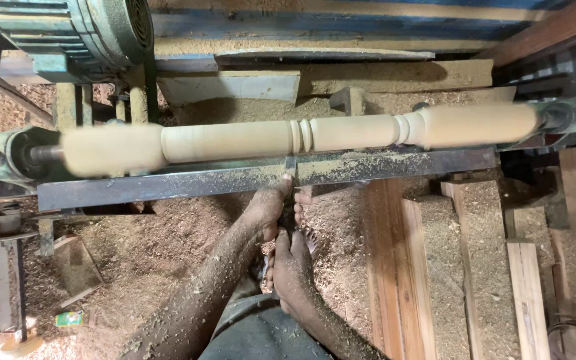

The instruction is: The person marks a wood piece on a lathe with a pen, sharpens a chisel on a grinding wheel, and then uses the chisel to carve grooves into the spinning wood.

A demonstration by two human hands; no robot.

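A pale wooden spindle (235, 140) spins blurred on a lathe, with turned rings near its middle and right. My left hand (268, 210) rests on the dark metal tool rest (168, 183) and grips the front of a turning chisel (290, 200) whose tip meets the wood below the middle rings. My right hand (293, 267) is closed around the chisel's handle just behind, close to my body. Both forearms are coated in sawdust.
A green motor (68, 30) sits at the top left above the headstock (8, 157). The tailstock (568, 117) holds the spindle's right end. Wooden planks (461, 267) covered in sawdust lie at the right. Sawdust blankets the floor; a small green packet (69, 319) lies lower left.
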